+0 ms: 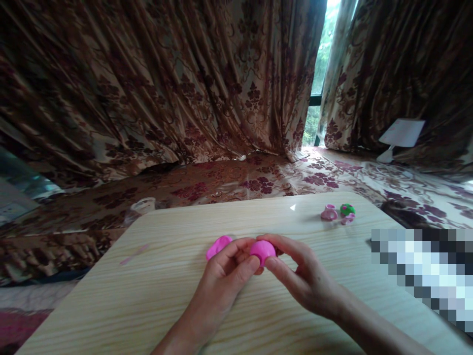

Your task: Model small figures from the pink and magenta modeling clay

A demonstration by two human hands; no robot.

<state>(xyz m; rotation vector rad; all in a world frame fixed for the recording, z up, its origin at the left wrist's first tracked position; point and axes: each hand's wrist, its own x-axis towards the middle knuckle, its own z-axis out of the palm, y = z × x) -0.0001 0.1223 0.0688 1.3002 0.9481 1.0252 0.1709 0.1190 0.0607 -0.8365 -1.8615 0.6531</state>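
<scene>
A rounded, dome-like piece of bright pink modelling clay (262, 250) is held just above the table between both my hands. My left hand (227, 276) pinches its left side, the thumb on the near face and the fingers partly hidden behind. On the other side, my right hand (306, 273) grips it with the thumb at the lower edge and the index finger over the top. Beyond my left fingers lies a second, flatter bright pink piece (219, 247), partly covered by that hand.
On the pale wooden table (177, 305), small pale pink shapes (329, 212) sit at the far right beside a green ball with pink spots (347, 210). Pink streaks (134, 254) mark the left side. A clear container (143, 205) stands past the far left edge; a white lamp (402, 133) stands behind.
</scene>
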